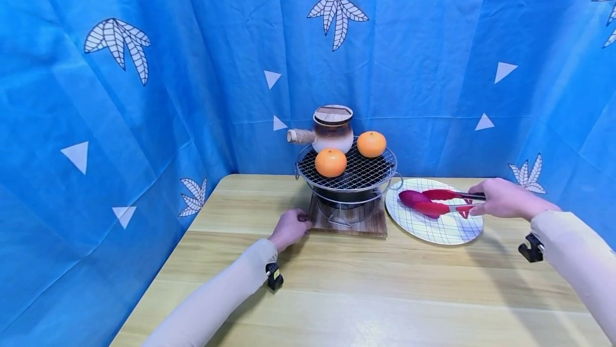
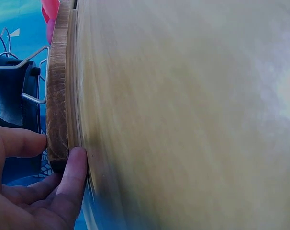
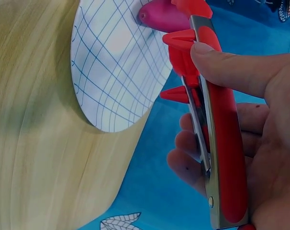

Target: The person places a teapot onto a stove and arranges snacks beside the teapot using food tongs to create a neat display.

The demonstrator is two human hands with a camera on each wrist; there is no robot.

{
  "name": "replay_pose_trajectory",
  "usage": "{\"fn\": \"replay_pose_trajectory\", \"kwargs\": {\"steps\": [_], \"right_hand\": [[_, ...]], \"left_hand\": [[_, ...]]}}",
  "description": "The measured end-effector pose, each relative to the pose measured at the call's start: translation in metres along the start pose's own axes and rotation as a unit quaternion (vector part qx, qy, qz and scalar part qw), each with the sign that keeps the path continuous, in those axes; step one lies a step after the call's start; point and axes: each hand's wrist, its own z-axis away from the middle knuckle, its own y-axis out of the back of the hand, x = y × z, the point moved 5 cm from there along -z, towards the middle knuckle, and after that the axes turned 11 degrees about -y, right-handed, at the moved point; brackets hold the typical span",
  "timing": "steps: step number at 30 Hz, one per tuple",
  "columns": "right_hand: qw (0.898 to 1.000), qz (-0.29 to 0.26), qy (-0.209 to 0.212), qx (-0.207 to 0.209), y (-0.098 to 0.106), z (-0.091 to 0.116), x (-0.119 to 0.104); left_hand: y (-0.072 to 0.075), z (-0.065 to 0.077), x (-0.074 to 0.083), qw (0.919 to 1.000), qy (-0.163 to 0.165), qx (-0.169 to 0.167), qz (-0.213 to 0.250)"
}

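In the head view my left hand (image 1: 290, 228) is at the left corner of a brown wooden board (image 1: 358, 228) under the grill stove. Its thumb and fingers pinch the board's edge, as the left wrist view shows. My right hand (image 1: 505, 198) grips red-and-silver tongs (image 3: 226, 158), thumb on one arm and fingers around the other. The red tong heads lie over a purple sweet potato (image 1: 412, 198) on a white plate with blue lines (image 1: 452, 233). They partly cover it; how firmly they clasp it cannot be told.
On the stove's round wire grill (image 1: 358, 173) stand two oranges, one in front (image 1: 330, 163) and one behind (image 1: 371, 144). A brown-and-white lidded pot (image 1: 333, 132) with a wrapped side handle sits at the back. Blue curtains (image 1: 409, 69) enclose the wooden table (image 1: 337, 293).
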Motion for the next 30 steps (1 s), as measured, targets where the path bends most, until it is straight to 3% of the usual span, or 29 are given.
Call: {"fn": "replay_pose_trajectory", "kwargs": {"steps": [8, 15, 30], "right_hand": [[1.0, 0.001, 0.002, 0.003, 0.002, 0.001, 0.0], [1.0, -0.01, -0.005, -0.003, 0.013, 0.01, -0.003], [0.999, 0.025, -0.02, 0.044, 0.054, 0.032, -0.005]], "left_hand": [[0.0, 0.0, 0.0, 1.0, 0.0, 0.001, 0.001], [0.001, 0.001, 0.002, 0.9995, -0.02, 0.01, -0.02], [0.002, 0.002, 0.001, 0.9998, -0.014, 0.006, -0.009]]}}
